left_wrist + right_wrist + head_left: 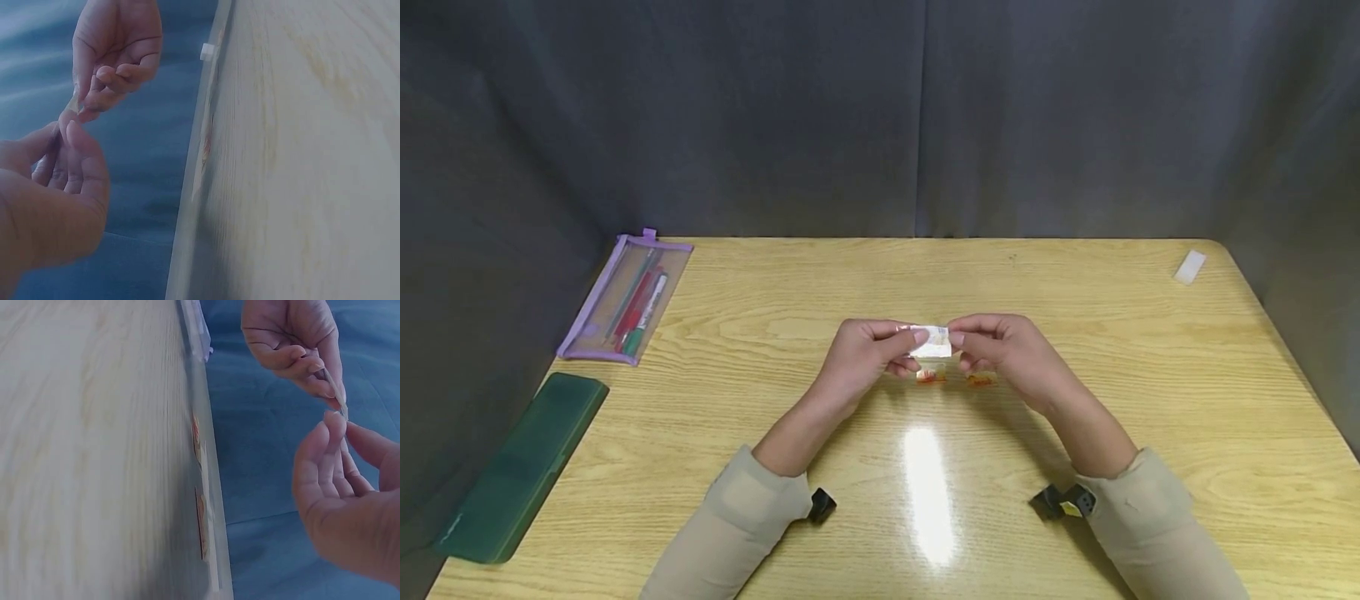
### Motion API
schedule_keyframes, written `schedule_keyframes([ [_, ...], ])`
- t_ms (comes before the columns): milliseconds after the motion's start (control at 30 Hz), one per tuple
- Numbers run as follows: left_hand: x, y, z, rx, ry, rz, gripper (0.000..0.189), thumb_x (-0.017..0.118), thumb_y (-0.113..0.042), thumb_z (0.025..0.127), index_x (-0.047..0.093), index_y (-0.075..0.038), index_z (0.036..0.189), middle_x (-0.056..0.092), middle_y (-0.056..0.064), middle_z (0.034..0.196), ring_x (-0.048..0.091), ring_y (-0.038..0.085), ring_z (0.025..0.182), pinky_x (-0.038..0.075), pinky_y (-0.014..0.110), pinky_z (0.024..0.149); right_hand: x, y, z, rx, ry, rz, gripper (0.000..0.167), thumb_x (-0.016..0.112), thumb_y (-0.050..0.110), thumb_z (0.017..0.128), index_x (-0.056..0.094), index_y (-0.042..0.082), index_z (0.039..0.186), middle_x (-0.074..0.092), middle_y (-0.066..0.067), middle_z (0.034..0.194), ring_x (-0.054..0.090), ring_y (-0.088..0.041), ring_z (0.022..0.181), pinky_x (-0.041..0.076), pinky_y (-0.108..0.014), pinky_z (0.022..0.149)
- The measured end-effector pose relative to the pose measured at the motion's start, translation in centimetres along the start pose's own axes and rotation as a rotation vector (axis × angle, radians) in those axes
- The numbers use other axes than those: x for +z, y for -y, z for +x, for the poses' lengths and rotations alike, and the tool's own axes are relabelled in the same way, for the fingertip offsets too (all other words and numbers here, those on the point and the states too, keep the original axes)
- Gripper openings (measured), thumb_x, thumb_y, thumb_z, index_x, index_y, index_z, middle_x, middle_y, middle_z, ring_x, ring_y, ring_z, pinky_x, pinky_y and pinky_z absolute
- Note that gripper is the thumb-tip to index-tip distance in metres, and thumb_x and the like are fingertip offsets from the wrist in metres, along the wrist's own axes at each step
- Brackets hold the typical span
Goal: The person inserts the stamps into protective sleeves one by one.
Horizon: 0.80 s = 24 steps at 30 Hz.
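Observation:
Between both hands is a small flat, shiny white packet (936, 342), raised above the table. The left hand (865, 357) pinches its left end, thumb lying across the front face. At the other end, the thumb and forefinger of the right hand (1018, 357) pinch the right edge. The right wrist view shows the packet (336, 390) nearly edge-on as a thin strip. Two small packets with red and orange print lie on the table below the hands: a left one (931, 375) and a right one (981, 379), both partly hidden.
On the wooden table (760, 283), a purple-edged mesh pouch (598, 304) with pens lies at the back left. A green pencil case (523, 471) is in front of it. Near the back right corner sits a small white block (1190, 267). Dark curtains (737, 125) surround the table.

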<state>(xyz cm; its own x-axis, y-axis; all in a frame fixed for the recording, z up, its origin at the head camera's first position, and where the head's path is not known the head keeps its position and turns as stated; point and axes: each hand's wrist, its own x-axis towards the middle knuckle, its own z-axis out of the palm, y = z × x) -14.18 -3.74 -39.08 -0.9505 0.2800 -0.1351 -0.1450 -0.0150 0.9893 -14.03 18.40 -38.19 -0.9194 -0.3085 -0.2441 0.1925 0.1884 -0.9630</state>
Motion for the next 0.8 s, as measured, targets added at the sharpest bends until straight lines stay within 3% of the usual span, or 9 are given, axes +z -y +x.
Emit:
schedule_keyframes([
  [133,-0.03,-0.01,0.04,0.006,0.012,-0.002,0.024,0.073,-0.015,0.094,0.076,0.007,0.103,0.074,0.008,0.087,0.069,0.010,0.063,0.059,0.023,0.061,-0.15,-0.10,0.07,0.041,0.065,0.098,0.037,0.058,0.014,0.103,0.057,-0.010,0.132,0.069,0.000,0.093,0.065,-0.009,0.074,0.059,-0.025,0.072],
  [300,-0.03,-0.09,0.02,0.013,0.009,0.007,0.024,0.074,-0.015,0.094,0.076,0.007,0.102,0.074,0.007,0.082,0.069,0.011,0.062,0.059,0.024,0.060,-0.26,-0.03,-0.02,0.045,0.089,0.114,0.035,0.058,0.013,0.103,0.057,-0.011,0.128,0.068,0.001,0.088,0.066,-0.008,0.073,0.059,-0.024,0.071],
  [667,-0.36,-0.01,0.15,-0.003,-0.004,0.020,0.027,0.073,-0.019,0.094,0.076,0.004,0.109,0.074,0.022,0.095,0.071,0.010,0.063,0.062,0.030,0.064,-0.18,0.20,-0.10,-0.011,-0.005,0.077,0.031,0.061,0.010,0.101,0.063,-0.016,0.118,0.071,-0.003,0.087,0.067,-0.008,0.071,0.061,-0.025,0.070],
  [800,-0.42,-0.09,0.13,-0.004,-0.001,0.030,0.027,0.073,-0.019,0.095,0.076,0.005,0.108,0.075,0.015,0.092,0.071,0.010,0.063,0.063,0.033,0.066,-0.12,0.28,-0.12,-0.009,-0.019,0.060,0.029,0.062,0.010,0.101,0.065,-0.014,0.117,0.071,-0.002,0.086,0.067,-0.009,0.070,0.061,-0.025,0.069],
])
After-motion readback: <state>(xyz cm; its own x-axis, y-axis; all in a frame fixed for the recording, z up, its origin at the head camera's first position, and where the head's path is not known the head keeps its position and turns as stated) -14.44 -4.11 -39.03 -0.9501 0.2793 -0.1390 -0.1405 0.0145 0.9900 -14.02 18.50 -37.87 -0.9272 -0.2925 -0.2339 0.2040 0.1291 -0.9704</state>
